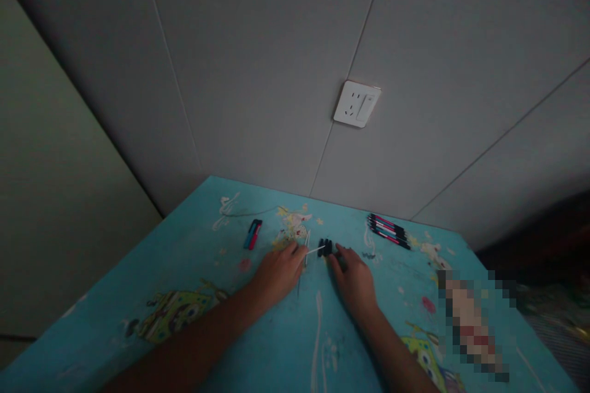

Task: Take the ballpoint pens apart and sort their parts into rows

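My left hand (281, 267) is closed, pinching a thin white stick (315, 250) that looks like a pen refill. Its free end points right, toward several short black pieces (325, 247), perhaps pen caps, lying side by side on the table. At the right of these pieces is my right hand (354, 276), thumb and forefinger apart, the thumb tip close to or touching the rightmost piece. More thin white sticks (308, 239) lie just beyond my left fingers. Farther left, a blue and a pink pen barrel (253, 234) rest together.
Several pens (388, 231) with black, pink and white parts lie in a row at the back right. A blue cartoon-printed cover (193, 252) spreads over the table, which meets a grey wall bearing a white socket (357, 104). A pixelated patch lies at the right.
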{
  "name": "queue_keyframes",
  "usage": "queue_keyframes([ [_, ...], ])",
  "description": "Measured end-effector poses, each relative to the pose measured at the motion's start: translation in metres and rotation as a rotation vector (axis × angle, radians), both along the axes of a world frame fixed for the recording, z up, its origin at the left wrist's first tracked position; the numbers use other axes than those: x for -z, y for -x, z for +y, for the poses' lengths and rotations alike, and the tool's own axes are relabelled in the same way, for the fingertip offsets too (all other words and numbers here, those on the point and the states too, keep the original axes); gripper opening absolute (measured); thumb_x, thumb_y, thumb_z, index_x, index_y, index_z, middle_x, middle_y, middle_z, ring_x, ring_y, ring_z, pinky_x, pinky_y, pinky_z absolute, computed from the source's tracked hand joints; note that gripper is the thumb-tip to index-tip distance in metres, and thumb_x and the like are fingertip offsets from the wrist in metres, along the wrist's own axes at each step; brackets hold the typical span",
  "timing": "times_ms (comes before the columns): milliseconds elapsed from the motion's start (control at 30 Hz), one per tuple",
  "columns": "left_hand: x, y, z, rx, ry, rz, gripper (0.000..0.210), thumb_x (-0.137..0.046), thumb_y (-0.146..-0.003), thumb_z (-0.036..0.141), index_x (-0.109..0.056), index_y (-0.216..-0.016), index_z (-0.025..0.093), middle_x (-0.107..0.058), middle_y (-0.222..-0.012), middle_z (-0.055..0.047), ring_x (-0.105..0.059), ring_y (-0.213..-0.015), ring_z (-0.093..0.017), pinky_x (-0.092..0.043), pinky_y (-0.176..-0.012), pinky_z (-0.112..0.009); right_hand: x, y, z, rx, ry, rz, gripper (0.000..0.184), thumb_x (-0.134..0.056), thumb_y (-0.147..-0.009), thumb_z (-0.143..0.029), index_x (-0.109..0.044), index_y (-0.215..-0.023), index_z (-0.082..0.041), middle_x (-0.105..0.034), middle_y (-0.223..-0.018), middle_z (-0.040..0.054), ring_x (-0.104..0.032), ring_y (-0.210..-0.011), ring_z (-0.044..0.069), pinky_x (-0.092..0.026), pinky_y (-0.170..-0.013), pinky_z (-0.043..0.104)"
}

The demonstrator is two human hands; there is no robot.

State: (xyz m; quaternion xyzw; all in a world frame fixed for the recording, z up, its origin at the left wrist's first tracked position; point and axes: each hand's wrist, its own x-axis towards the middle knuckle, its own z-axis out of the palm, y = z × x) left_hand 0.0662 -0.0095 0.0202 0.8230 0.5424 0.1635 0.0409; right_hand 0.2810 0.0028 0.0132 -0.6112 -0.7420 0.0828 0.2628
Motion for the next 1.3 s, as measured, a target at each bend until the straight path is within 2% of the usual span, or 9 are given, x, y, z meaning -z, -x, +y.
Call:
queue_keyframes([
  [200, 0.001, 0.0, 0.001, 0.014, 0.032, 0.008, 0.021, -0.04, -0.099, 0.024, -0.056, -0.113, 0.024, -0.061, -0.104, -0.006, -0.063, -0.086, -0.019, -0.048, -0.07, -0.028, 0.002, 0.001, -0.003, -0.027, -0.002, 0.004, 0.034, -0.048, -0.096, -0.027, -0.061, -0.128, -0.022, -0.067, -0.113, 0.0084, -0.066, -0.096, 0.021, -0.051, -0.086, 0.031],
  [367, 0.0, -0.001, 0.002, 0.005, 0.072, 0.006, 0.022, -0.04, -0.1, 0.028, -0.056, -0.115, 0.027, -0.062, -0.104, -0.004, -0.064, -0.09, -0.019, -0.049, -0.073, -0.029, -0.001, 0.0, -0.003, -0.057, -0.082, 0.123, 0.03, -0.049, -0.097, -0.03, -0.064, -0.122, -0.022, -0.067, -0.111, 0.0086, -0.066, -0.094, 0.02, -0.053, -0.084, 0.032],
  [533, -0.003, -0.004, -0.004, 0.085, 0.024, 0.042, 0.024, -0.039, -0.101, 0.026, -0.056, -0.118, 0.029, -0.063, -0.102, -0.004, -0.065, -0.083, -0.019, -0.048, -0.069, -0.03, -0.007, 0.001, -0.01, -0.264, -0.172, 0.241, 0.033, -0.048, -0.098, -0.03, -0.06, -0.128, -0.022, -0.065, -0.115, 0.0106, -0.064, -0.098, 0.02, -0.053, -0.087, 0.034],
  [667, -0.001, -0.002, -0.003, 0.138, -0.007, 0.064, 0.027, -0.043, -0.1, 0.024, -0.055, -0.123, 0.031, -0.064, -0.098, -0.003, -0.065, -0.084, -0.02, -0.048, -0.069, -0.03, -0.009, -0.002, -0.008, -0.385, -0.163, 0.157, 0.023, -0.049, -0.099, -0.027, -0.068, -0.112, -0.022, -0.069, -0.099, 0.007, -0.064, -0.092, 0.019, -0.053, -0.086, 0.034],
  [733, -0.001, 0.003, 0.001, 0.091, -0.038, 0.058, 0.028, -0.044, -0.1, 0.025, -0.054, -0.125, 0.03, -0.065, -0.101, -0.004, -0.065, -0.087, -0.021, -0.048, -0.07, -0.031, -0.009, -0.007, -0.005, -0.331, -0.179, 0.128, 0.023, -0.048, -0.099, -0.027, -0.069, -0.107, -0.021, -0.069, -0.097, 0.0071, -0.064, -0.09, 0.019, -0.052, -0.085, 0.034],
  [867, -0.007, 0.016, 0.012, -0.094, -0.116, 0.015, 0.03, -0.038, -0.102, 0.029, -0.057, -0.124, 0.023, -0.066, -0.104, -0.008, -0.064, -0.09, -0.022, -0.048, -0.075, -0.033, -0.007, -0.016, -0.004, -0.147, -0.274, 0.047, 0.025, -0.047, -0.1, -0.028, -0.068, -0.106, -0.017, -0.068, -0.094, 0.0086, -0.063, -0.085, 0.019, -0.05, -0.081, 0.032],
  [1000, -0.014, 0.023, 0.015, -0.155, -0.148, -0.01, 0.032, -0.034, -0.102, 0.033, -0.06, -0.117, 0.02, -0.066, -0.1, -0.009, -0.063, -0.089, -0.022, -0.047, -0.078, -0.033, -0.001, -0.001, -0.012, -0.134, -0.306, -0.225, 0.025, -0.047, -0.099, -0.024, -0.068, -0.111, -0.018, -0.066, -0.085, 0.0076, -0.06, -0.078, 0.019, -0.045, -0.076, 0.031],
  [1133, -0.011, 0.017, 0.011, -0.099, -0.098, 0.014, 0.034, -0.034, -0.101, 0.03, -0.055, -0.126, 0.02, -0.064, -0.108, -0.009, -0.063, -0.09, -0.021, -0.048, -0.075, -0.031, 0.003, 0.025, -0.018, -0.196, -0.309, -0.401, 0.024, -0.05, -0.097, -0.02, -0.066, -0.116, -0.017, -0.066, -0.088, 0.0085, -0.059, -0.08, 0.019, -0.042, -0.074, 0.031],
  [1300, -0.003, 0.009, 0.006, 0.004, 0.02, 0.063, 0.027, -0.039, -0.099, 0.03, -0.063, -0.105, 0.02, -0.065, -0.101, -0.008, -0.064, -0.084, -0.022, -0.048, -0.071, -0.033, 0.002, 0.033, -0.018, -0.249, -0.256, -0.422, 0.027, -0.052, -0.098, -0.032, -0.063, -0.118, -0.018, -0.065, -0.097, 0.009, -0.059, -0.089, 0.02, -0.042, -0.078, 0.032],
])
